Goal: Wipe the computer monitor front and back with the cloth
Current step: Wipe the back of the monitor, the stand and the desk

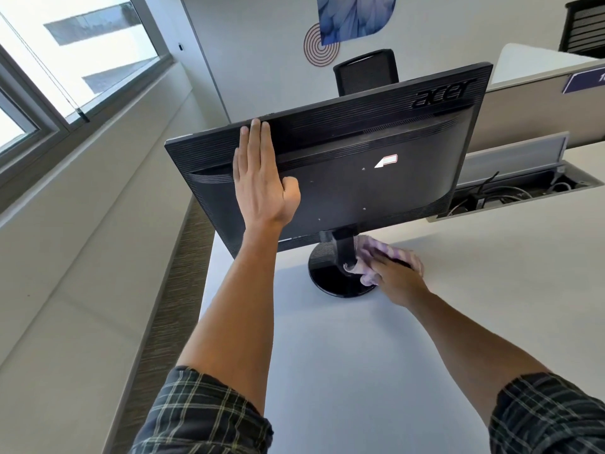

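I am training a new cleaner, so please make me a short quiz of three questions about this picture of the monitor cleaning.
1. True or false: the left hand lies flat on the back of the monitor.
2. Where does the right hand press the cloth?
A. on the screen
B. at the stand, near the base
C. on the chair
3. Fill in: the monitor stands on a white ____.

Key:
1. True
2. B
3. desk
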